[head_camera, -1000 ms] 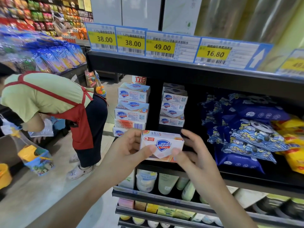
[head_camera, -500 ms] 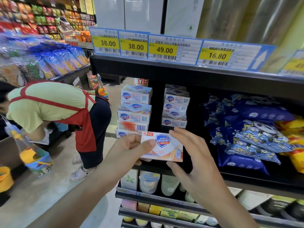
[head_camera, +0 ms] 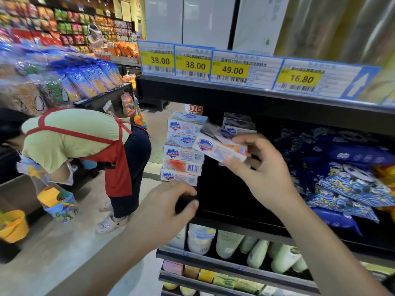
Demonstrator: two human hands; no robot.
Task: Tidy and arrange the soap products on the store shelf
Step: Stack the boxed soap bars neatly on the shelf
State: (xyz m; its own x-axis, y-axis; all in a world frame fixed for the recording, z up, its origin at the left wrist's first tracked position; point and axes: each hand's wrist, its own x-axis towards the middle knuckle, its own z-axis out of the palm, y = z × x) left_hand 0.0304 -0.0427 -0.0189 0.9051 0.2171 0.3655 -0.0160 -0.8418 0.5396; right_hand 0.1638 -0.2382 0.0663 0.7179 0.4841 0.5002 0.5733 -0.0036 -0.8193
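My right hand (head_camera: 259, 174) grips a white Safeguard soap box (head_camera: 220, 149), tilted, level with the upper part of the soap stacks. To its left, at the shelf's end, stands a stack of several Safeguard boxes (head_camera: 183, 150). A second stack (head_camera: 238, 124) sits behind the held box and is mostly hidden by it. My left hand (head_camera: 164, 208) hangs lower, near the black shelf edge (head_camera: 235, 226), holding nothing, with its fingers curled loosely.
Blue and yellow soft packs (head_camera: 350, 180) fill the shelf's right side. Price tags (head_camera: 230, 69) line the shelf above. Pale bottles (head_camera: 228, 242) stand on the shelf below. A person in a red apron (head_camera: 85, 146) bends over in the aisle to the left, beside toy buckets (head_camera: 57, 201).
My left hand let go of the soap box and dropped down to the left. My right hand alone lifted the box up toward the stacks.
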